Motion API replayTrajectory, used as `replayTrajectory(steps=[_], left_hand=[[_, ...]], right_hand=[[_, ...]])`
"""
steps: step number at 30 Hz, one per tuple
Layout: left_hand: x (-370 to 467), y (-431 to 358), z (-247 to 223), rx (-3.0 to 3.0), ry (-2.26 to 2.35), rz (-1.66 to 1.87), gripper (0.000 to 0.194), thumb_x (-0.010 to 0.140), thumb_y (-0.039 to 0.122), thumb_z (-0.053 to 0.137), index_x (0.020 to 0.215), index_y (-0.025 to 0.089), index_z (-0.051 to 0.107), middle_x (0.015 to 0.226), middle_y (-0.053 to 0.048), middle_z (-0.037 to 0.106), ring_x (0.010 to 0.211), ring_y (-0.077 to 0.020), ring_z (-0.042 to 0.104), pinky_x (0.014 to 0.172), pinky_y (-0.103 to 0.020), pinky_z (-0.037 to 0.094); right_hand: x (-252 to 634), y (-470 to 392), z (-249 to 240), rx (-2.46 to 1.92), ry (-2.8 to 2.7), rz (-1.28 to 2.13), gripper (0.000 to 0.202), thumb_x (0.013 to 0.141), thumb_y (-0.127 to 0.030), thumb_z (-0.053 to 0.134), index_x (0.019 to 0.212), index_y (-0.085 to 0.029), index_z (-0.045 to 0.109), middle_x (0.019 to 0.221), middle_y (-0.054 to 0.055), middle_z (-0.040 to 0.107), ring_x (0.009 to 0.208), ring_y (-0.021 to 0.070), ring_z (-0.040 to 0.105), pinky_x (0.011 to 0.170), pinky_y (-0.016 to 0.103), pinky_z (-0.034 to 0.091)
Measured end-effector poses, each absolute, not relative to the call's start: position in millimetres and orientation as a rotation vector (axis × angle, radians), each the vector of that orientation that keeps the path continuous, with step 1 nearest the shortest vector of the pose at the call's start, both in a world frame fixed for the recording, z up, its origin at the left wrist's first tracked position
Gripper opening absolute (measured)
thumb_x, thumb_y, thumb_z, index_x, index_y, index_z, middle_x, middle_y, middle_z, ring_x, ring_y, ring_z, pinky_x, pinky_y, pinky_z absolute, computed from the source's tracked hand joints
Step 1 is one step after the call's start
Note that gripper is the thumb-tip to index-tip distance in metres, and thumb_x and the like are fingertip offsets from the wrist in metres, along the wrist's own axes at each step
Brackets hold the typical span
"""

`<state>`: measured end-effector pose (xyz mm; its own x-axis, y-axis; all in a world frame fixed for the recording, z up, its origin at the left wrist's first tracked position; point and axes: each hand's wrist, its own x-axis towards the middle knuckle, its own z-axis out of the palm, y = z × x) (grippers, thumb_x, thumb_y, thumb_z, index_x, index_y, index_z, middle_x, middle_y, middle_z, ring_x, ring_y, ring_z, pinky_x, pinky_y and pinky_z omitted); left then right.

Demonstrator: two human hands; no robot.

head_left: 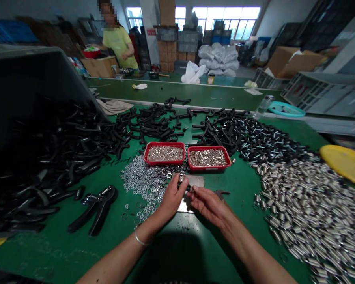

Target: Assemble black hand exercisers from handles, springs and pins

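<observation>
The left hand [174, 196] holds a spring [181, 178] and a black part [188, 187] over the metal plate [198, 181], its fingers closed around them. The right hand's [208, 203] fingers are drawn together at the part; what they pinch, I cannot tell. Just beyond are two red trays [208, 169] of small metal pieces. On the green surface [245, 183], rings [148, 173] lie left, more springs [319, 213] right, and a clamp [102, 207] near the black handles [77, 148].

A silvery coil spring [182, 178] sits upright in the left hand [172, 195].
</observation>
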<state>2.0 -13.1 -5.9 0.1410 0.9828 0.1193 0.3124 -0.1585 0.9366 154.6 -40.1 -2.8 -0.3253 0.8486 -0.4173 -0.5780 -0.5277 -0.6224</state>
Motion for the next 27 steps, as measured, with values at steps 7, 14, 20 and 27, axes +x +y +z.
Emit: replayTrajectory(steps=[7,14,20,27], left_hand=[[7,-16,1,1.536,1.296,1.055,0.022,0.099,0.041,0.044,0.093,0.021,0.052,0.088,-0.002,0.058,0.083,-0.0180,0.054,0.080,-0.031,0.042],[6,-19,7,1.189,1.160,1.015,0.033,0.089,0.050,0.059,0.099,0.019,0.060,0.092,-0.004,0.063,0.086,-0.0188,0.060,0.076,-0.027,0.048],[9,-9,-12,1.051,1.105,1.003,0.039,0.090,0.056,0.054,0.098,0.017,0.058,0.090,-0.004,0.066,0.075,-0.0152,0.060,0.071,-0.026,0.048],[20,-3,-5,1.340,1.152,0.975,0.039,0.090,0.057,0.052,0.093,0.018,0.059,0.084,-0.005,0.063,0.078,-0.0181,0.059,0.072,-0.029,0.048]], right_hand=[[152,-51,-8,-1.141,-0.938,1.448,0.027,0.080,-0.038,0.076,0.096,-0.020,0.065,0.079,0.001,0.069,0.065,0.0159,0.066,0.066,0.031,0.055],[164,-49,-15,-1.262,-1.920,0.594,0.034,0.099,-0.031,0.048,0.130,-0.024,0.062,0.098,0.010,0.069,0.090,0.0233,0.064,0.083,0.037,0.051],[243,-26,-10,-1.538,-2.280,0.455,0.040,0.102,-0.035,0.043,0.141,-0.030,0.052,0.106,0.005,0.067,0.093,0.0179,0.062,0.082,0.027,0.048],[359,56,-4,-2.313,-1.849,0.026,0.023,0.095,-0.016,0.044,0.109,-0.006,0.059,0.112,0.023,0.064,0.106,0.0264,0.059,0.085,0.034,0.044]])
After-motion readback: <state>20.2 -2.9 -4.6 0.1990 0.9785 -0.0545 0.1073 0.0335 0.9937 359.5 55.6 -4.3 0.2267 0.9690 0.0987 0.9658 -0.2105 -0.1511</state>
